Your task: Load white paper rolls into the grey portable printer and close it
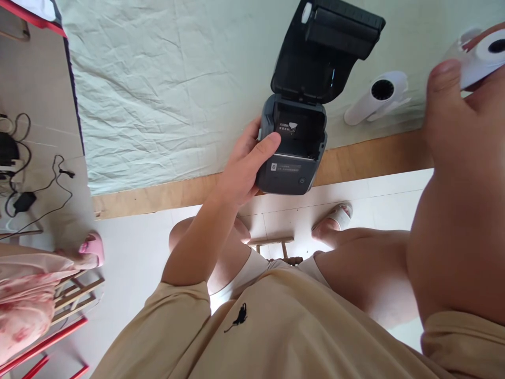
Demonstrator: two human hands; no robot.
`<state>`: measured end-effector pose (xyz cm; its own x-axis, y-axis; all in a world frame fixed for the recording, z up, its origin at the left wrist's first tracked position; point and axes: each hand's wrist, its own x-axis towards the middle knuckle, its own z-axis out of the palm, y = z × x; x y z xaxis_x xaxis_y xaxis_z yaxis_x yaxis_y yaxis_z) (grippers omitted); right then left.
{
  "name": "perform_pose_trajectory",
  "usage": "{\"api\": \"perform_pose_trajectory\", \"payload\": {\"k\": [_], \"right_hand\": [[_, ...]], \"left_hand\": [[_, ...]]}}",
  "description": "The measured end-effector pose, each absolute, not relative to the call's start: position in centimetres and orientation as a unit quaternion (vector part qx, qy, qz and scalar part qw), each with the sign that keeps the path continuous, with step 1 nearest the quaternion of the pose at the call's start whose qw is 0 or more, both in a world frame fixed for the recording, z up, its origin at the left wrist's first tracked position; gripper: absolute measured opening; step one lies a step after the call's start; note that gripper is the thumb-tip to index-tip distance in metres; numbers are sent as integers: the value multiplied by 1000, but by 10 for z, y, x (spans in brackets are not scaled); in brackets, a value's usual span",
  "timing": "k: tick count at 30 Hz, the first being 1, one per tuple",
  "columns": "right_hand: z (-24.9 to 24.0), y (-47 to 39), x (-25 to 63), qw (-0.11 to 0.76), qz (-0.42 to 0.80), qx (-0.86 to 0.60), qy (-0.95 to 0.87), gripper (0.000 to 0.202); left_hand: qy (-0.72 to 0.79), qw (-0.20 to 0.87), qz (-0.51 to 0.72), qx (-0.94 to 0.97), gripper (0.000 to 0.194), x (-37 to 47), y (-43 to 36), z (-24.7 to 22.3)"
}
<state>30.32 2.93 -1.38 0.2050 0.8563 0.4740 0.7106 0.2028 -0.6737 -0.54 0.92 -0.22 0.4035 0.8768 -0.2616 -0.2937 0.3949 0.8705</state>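
1. The printer (295, 145) is at the near edge of the table, overlapping the wooden edge (158, 197); whether it rests there or is lifted, I cannot tell.
2. Its lid (311, 63) is swung back toward the far side, leaving the dark compartment exposed; a label strip and power button show on the near part.
3. The left hand (246, 163) grips the printer by its left side, thumb over the rim of the compartment.
4. The right hand (467, 118), at the far right, is closed around a white roll (479, 60), thumb on the left; the picture's edge cuts off part of both.
5. A second roll (366, 102) with a dark core sits on the pale green cloth (177, 95), between printer and right hand, a loose flap of paper beside it.
6. On the floor at left lie a cable (57, 181) and an adapter (24, 203).
7. Nearer, also at left, are another person's pink slipper (92, 248) and a wooden stool (74, 300).
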Motion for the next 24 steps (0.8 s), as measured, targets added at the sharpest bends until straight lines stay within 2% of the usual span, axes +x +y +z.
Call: {"api": "perform_pose_trajectory", "payload": {"k": [3, 6, 8, 10, 13, 19, 24], "right_hand": [[-5, 29, 295, 371, -7, -670, -643, 41], [-1, 29, 292, 294, 26, -743, -601, 61], [0, 27, 292, 288, 29, -741, -606, 70], [1, 24, 292, 327, -1, -690, -646, 73], [3, 17, 284, 377, -43, -611, -695, 61], [1, 19, 254, 308, -84, -558, -766, 62], [-2, 23, 247, 291, -29, -600, -744, 46]], "left_hand": [[377, 747, 393, 382, 40, -6, 9, -1], [387, 745, 398, 370, 37, -5, 8, 2], [390, 746, 401, 362, 34, -4, 7, 4], [388, 748, 402, 357, 32, -3, 7, 6], [390, 746, 402, 361, 32, -3, 7, 6], [392, 748, 403, 352, 30, -3, 6, 7], [395, 751, 397, 349, 32, -3, 6, 9]]}}
